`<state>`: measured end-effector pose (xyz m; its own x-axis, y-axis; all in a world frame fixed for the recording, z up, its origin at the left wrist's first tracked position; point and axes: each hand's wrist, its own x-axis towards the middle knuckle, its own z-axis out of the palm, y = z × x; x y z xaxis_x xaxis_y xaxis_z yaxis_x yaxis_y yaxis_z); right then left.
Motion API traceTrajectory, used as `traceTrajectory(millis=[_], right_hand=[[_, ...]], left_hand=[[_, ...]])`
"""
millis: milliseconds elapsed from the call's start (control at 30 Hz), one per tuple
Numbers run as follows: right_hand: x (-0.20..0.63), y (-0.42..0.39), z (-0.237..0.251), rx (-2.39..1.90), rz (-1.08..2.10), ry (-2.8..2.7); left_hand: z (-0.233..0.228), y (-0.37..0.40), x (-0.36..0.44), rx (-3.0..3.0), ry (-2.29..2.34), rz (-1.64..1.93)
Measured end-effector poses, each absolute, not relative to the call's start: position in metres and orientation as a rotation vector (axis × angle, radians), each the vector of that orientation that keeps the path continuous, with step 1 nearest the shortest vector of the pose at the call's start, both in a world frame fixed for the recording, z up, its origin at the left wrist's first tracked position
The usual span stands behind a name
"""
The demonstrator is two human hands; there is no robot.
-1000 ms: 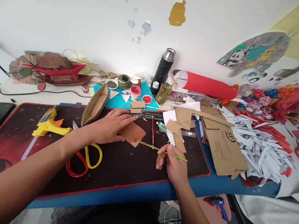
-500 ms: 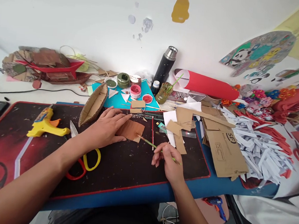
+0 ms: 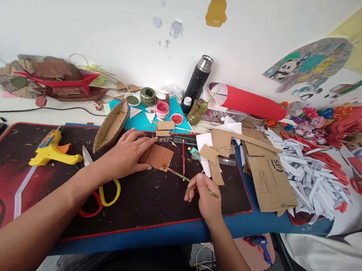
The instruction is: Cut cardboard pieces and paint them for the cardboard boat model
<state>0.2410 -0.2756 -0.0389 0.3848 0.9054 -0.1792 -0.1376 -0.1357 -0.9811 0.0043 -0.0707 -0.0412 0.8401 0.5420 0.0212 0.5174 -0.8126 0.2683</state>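
Scissors (image 3: 99, 194) sit right under the left hand (image 3: 127, 154), flat and spread on the brown card piece (image 3: 159, 156), so it might slip while the right hand (image 3: 203, 196), fingers pinched round the paintbrush (image 3: 190, 180), smears paint.

table (image 3: 175, 233) blue, dark mat (image 3: 152, 199) on top | mat 9 o'clock: glue gun (image 3: 49, 152), scissors (image 3: 102, 194) | centre: brown card (image 3: 157, 155) | 12: cardboard hull (image 3: 111, 125), paint pots (image 3: 158, 103) | 3: cardboard (image 3: 270, 177), paper scraps (image 3: 316, 176)
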Motion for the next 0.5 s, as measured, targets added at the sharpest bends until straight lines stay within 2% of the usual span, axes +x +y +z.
traceTrajectory(millis=[500], right_hand=[[0.237, -0.276, -0.042, -1.392, 1.087, -0.769]], left_hand=[[-0.047, -0.070, 0.004, 2.793, 0.813, 0.172]])
